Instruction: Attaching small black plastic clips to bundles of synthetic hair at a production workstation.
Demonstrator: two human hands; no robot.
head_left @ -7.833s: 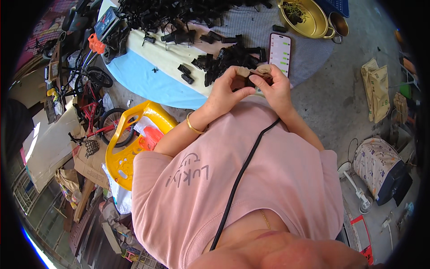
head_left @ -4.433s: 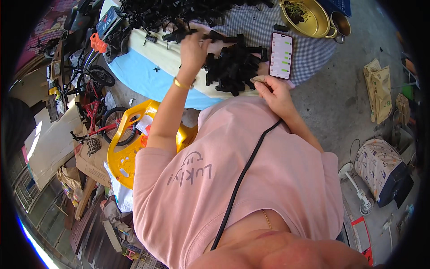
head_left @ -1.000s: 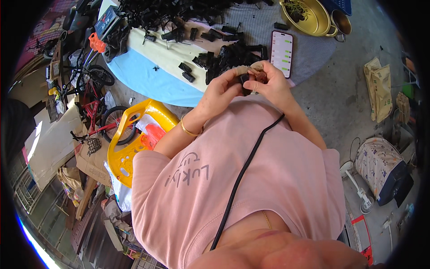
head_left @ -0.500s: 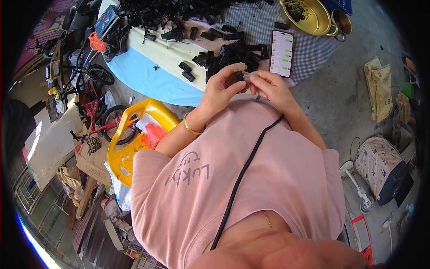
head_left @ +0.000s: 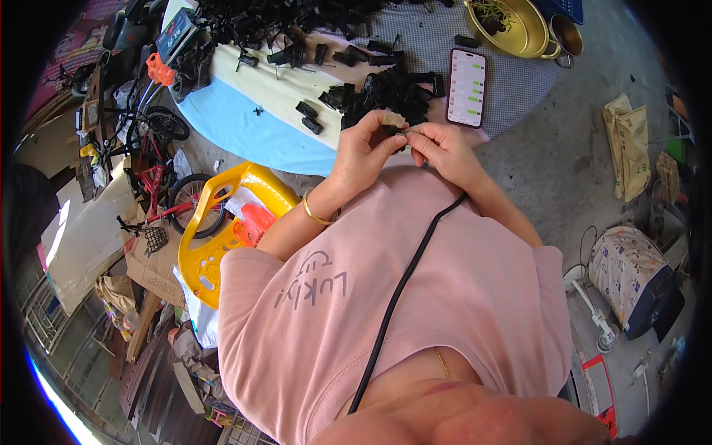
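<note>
Both hands meet at the near edge of a round, cloth-covered table [head_left: 297, 144]. My left hand [head_left: 363, 150], with a gold bangle at its wrist, is closed in a pinch around a small black plastic part [head_left: 393, 130]. My fingers cover most of that part. My right hand [head_left: 446, 154] is closed too, its thumb and forefinger pinched against the left fingertips. Whatever the right fingers grip is too small to make out. Just beyond my hands lies a heap of black plastic parts [head_left: 389, 93], and two loose black pieces [head_left: 308, 111] rest to the left.
A phone [head_left: 466, 87] with a lit screen lies right of the heap. Behind it stand a gold-coloured basin [head_left: 523, 37] and a metal cup [head_left: 566, 37]. A larger black pile [head_left: 252, 26] covers the far side. A yellow plastic chair [head_left: 200, 263] stands at my left.
My right hand has shifted slightly left and its fingers have curled in, closing against the left fingertips. The left hand stays almost in place with the black part.
</note>
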